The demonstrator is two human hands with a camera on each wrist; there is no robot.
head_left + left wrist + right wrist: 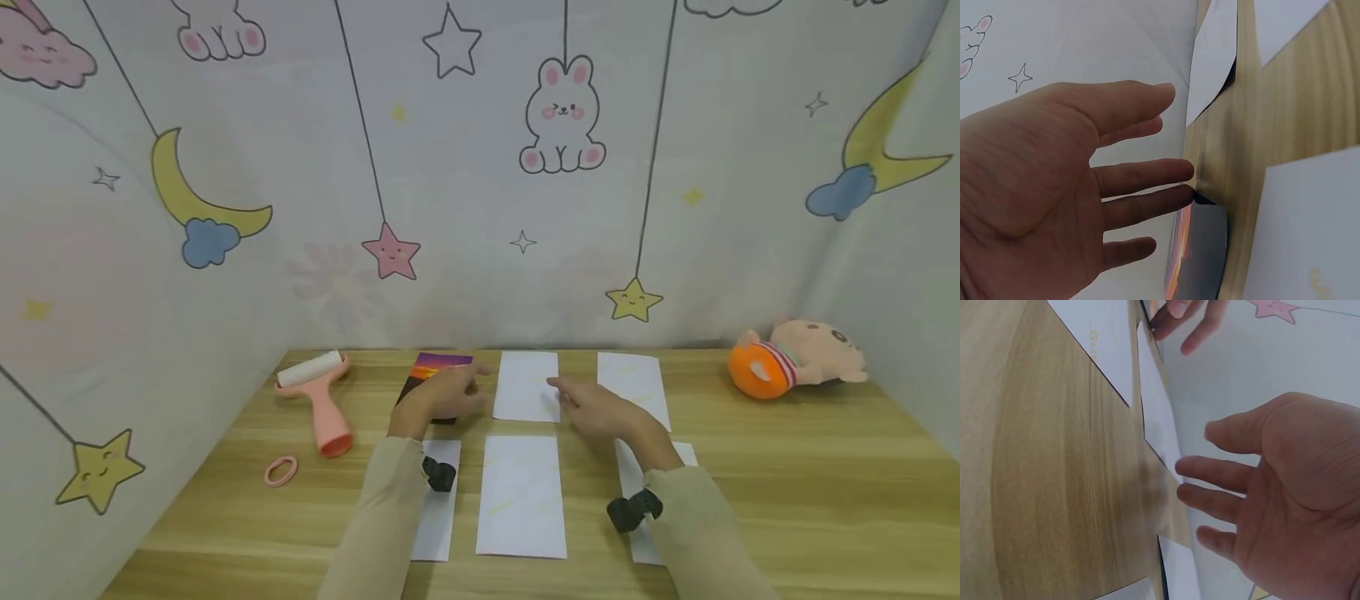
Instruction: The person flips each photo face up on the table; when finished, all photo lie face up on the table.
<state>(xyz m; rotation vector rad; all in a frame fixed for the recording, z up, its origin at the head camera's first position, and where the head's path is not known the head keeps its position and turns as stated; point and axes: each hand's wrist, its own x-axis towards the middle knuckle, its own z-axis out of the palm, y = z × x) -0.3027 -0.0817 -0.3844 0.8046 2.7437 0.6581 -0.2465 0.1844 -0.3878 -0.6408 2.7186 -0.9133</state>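
Note:
My left hand [444,395] hovers over a picture card [442,362] with a purple and orange sunset print, partly hiding it. In the left wrist view its fingers [1141,178] are spread and hold nothing. Across from it, my right hand [602,412] reaches in beside the top middle white card [527,385], its fingers extended and nothing held. The right wrist view shows that palm [1310,481] with the fingers apart. Another white card [633,383] lies to the right of this hand. Both hands appear slightly above the table.
In the front row are white cards, one in the middle [521,497] and two partly under my forearms. A pink lint roller [327,408] and a pink ring [281,472] lie at left. A plush toy [795,358] rests at the back right, before a printed curtain [480,167].

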